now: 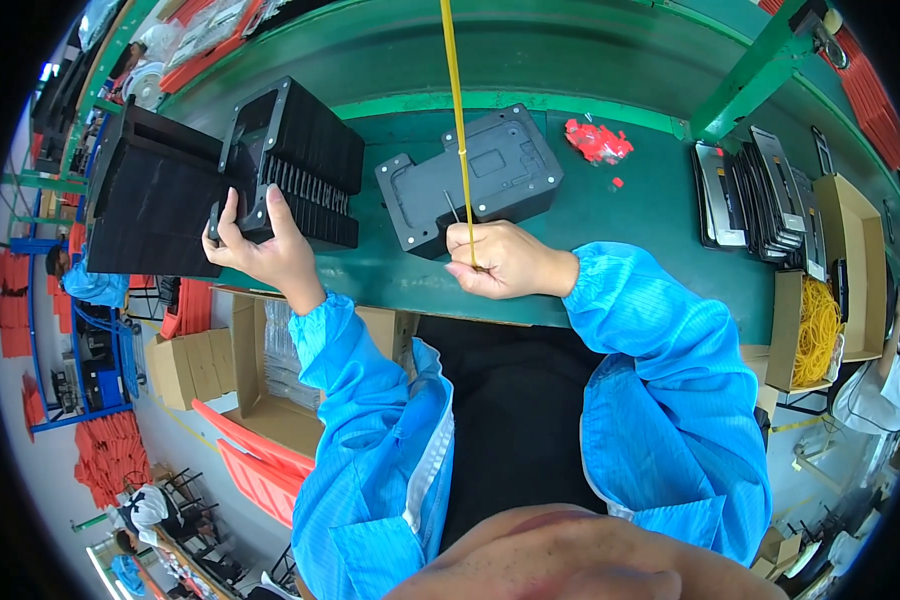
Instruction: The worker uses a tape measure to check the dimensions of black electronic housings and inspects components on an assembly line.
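My left hand (270, 250) is closed on the edge of a black plastic frame (260, 135), the front piece of a row of similar black parts standing on the green bench. My right hand (505, 260) makes a fist around a thin metal rod (451, 206), whose tip pokes out above the fingers. A taut yellow elastic cord (458, 100) comes down from above and reaches this fist; how it is fastened is hidden. Just beyond the fist lies a dark grey moulded housing (485, 160), with a stepped outline and round metal inserts at its corners.
Small red pieces (598, 142) lie behind the housing. On the right stand a stack of flat black-and-silver parts (770, 200) and a cardboard box of yellow bands (818, 325). A green post (755, 80) rises at the back. Open cartons (260, 405) sit below the bench.
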Motion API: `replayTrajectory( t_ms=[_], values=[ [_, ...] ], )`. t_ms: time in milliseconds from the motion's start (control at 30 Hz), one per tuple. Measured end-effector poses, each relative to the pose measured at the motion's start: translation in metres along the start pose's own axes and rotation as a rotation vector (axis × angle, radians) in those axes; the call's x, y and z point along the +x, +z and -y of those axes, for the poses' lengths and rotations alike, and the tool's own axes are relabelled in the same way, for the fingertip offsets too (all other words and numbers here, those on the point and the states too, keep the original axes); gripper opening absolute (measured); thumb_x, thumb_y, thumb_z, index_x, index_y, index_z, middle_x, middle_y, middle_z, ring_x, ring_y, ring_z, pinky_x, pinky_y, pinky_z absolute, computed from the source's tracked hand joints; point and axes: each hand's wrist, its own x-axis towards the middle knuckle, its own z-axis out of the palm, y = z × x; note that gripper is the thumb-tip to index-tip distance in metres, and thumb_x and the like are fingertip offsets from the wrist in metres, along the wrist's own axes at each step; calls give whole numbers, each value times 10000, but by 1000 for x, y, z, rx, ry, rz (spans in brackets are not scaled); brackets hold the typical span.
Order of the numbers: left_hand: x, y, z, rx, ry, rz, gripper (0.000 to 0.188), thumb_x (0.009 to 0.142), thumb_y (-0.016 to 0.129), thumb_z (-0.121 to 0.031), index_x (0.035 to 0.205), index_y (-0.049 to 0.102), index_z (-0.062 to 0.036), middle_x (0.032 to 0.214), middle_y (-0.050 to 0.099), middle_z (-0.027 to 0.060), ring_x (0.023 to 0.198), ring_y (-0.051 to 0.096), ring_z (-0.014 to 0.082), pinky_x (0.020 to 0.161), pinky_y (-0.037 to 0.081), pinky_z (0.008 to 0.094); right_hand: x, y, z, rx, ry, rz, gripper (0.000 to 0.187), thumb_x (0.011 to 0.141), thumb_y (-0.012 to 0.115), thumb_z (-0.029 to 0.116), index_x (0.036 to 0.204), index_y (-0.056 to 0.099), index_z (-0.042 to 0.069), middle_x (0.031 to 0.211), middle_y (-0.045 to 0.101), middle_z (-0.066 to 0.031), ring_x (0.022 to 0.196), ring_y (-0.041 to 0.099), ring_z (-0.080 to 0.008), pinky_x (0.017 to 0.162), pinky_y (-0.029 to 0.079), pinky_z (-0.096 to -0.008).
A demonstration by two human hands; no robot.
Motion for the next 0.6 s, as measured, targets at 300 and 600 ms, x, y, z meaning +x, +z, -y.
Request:
replayTrajectory(
  t_ms=[300, 600],
  values=[
    [0, 0, 2, 5, 5, -1, 465, 891, 847, -319, 1264, 703, -81, 1290, 389, 150, 1097, 561, 276, 951, 536, 385, 1, -1, 0, 0, -2, 6, 279, 944, 645, 78, 704, 510, 33, 767, 483, -84, 621, 523, -281, 565, 473, -391],
    [0, -2, 4, 26, 18, -2, 459, 889, 848, -315, 1259, 705, -85, 1283, 394, 149, 1093, 560, 279, 944, 540, 384, 0, 0, 1, -5, 7, 15, 270, 946, 644, 80, 712, 519, 32, 775, 486, -86, 624, 525, -287, 567, 474, -394]
  ],
)
